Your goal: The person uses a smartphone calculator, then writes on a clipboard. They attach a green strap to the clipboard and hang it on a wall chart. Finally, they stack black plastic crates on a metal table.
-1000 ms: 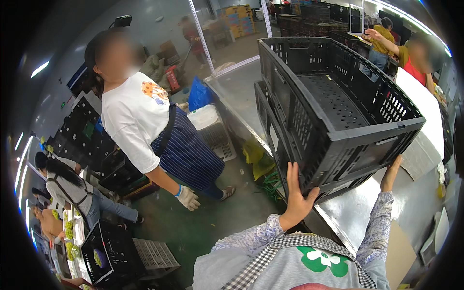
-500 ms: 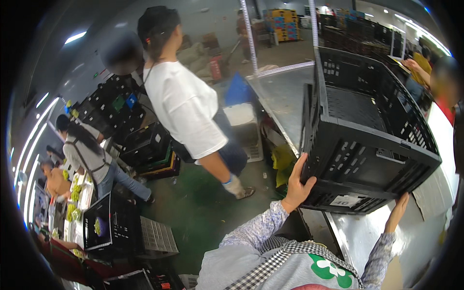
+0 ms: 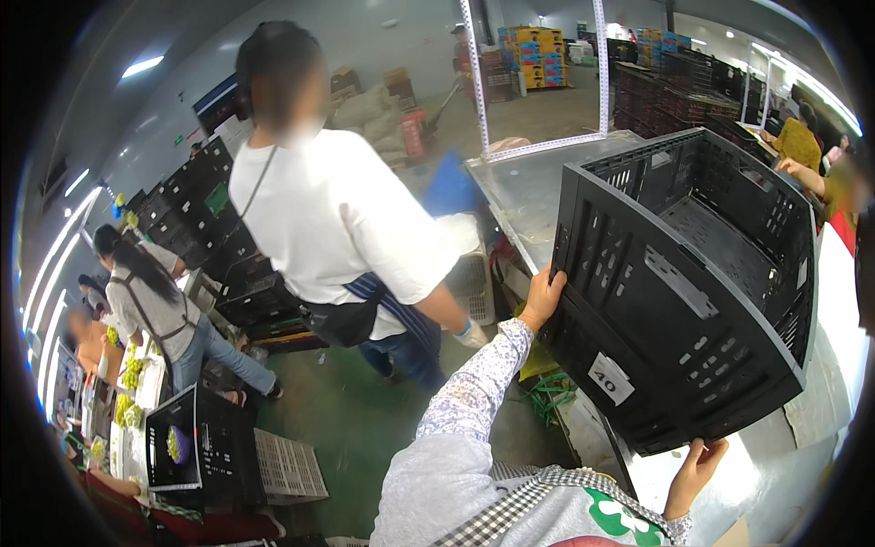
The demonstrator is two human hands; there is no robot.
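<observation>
I hold a large empty black plastic crate (image 3: 693, 301) tilted over a metal table (image 3: 538, 182), its open side facing up and away from me. My left hand (image 3: 542, 296) grips the crate's left end near a corner. My right hand (image 3: 697, 460) grips its lower right edge from underneath. A white label sits on the side wall facing me.
A person in a white shirt and blue apron (image 3: 337, 228) walks past close on my left. Stacks of black crates (image 3: 210, 228) stand behind. Another person (image 3: 150, 301) bends at left near a screen (image 3: 173, 447). Workers (image 3: 807, 146) stand at far right. Green floor below.
I have swung the crate lower and turned its label side toward me. The person in the white shirt has walked nearer, close to my left arm.
</observation>
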